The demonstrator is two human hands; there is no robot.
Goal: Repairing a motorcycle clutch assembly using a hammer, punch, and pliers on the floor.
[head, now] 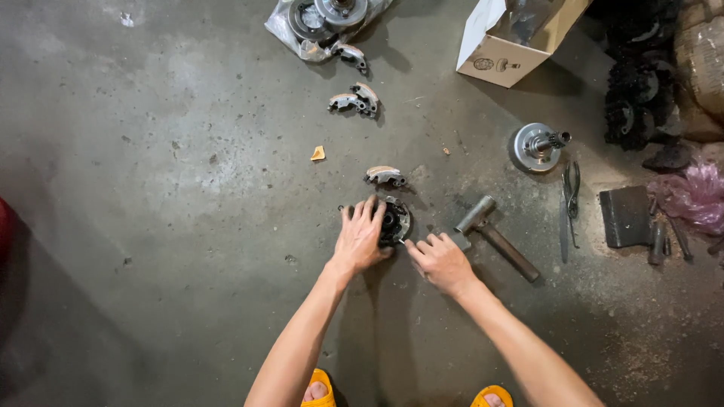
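A repair workshop with a stained concrete floor (pixel 151 151). Metal clutch parts (pixel 354 99), a hammer (pixel 498 237) and pliers (pixel 570 197) lie loose on it. Greasy black parts (pixel 633 90) are piled beside a cardboard box (pixel 505 45).

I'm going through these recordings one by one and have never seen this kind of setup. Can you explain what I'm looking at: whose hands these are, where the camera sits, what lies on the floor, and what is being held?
There is no machine here: a person works with two bare hands. The single picture comes from a camera worn on that person's head, looking down at a concrete floor.

The left hand lies flat on a round metal part, pressing it to the floor. The right hand is beside it, its forefinger pointing at the part's edge; whether it grips anything small cannot be told.

Around them lie a curved metal shoe, two more shoes, a hammer, pliers, a disc with a shaft, a cardboard box and a dark flat block. The yellow sandals at the bottom are the person's own.
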